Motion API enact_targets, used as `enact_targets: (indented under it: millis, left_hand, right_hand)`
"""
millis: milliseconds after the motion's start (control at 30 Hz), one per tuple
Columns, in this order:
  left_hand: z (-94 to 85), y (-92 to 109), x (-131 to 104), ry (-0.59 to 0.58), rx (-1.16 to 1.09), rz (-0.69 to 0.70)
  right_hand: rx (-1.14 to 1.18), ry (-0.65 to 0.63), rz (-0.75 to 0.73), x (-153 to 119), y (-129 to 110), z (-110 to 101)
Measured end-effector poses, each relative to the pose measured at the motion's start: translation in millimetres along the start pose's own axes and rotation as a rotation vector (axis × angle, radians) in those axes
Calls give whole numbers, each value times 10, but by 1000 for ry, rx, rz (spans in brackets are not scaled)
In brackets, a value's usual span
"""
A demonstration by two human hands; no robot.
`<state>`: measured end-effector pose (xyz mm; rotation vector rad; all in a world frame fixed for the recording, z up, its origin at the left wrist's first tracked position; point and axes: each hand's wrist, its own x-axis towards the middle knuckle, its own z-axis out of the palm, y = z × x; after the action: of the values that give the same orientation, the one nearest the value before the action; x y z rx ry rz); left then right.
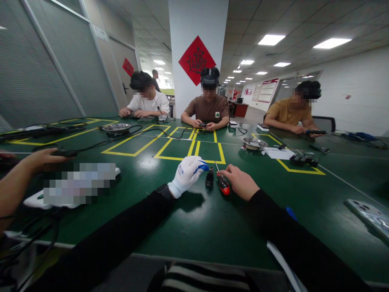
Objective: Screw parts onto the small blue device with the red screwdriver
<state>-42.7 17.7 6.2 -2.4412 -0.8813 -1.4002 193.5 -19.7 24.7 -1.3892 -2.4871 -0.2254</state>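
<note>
My left hand (188, 173), in a white glove with blue fingertips, is just left of a small black part (209, 177) standing upright on the green table (182, 227). Its fingers are curled; whether they touch the part or hold anything is unclear. To the right of the part lies a screwdriver (224, 185) with a red and black handle, its shaft pointing away from me. My bare right hand (240, 181) reaches over the screwdriver from the right, fingertips at the upper end of the handle. Whether the fingers grip it cannot be made out.
Yellow tape (170, 157) marks rectangles ahead. Metal bowls (254, 143) stand farther off, with black parts (304, 159) and paper (278, 153) at the right. A phone (369, 215) lies far right. Another person's hand (42, 159) is at the left; three people sit opposite.
</note>
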Motion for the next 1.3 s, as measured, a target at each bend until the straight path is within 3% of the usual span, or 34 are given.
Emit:
enact_targets:
  millis: [133,233,600,800,1033,1300]
  left_hand:
    - [21,18,-14,-84,28,143]
    - [28,49,-12,-125,42,222]
    - [42,131,-7,-135,23,357]
    - [35,211,-17,-167,-65,268]
    - [-7,250,-56,-219,-164,238]
    - [-20,240,-50,-214,-187,249]
  right_hand:
    - [188,270,-92,10,-182,-134]
    - [333,359,-174,-1,-306,-151]
    - [419,414,-274,-27,-296,-68]
    - [380,493,-376,-30,-259,-55]
    - [252,490,-451,-60,-258,-60]
    - [544,424,-377,-14,-346,42]
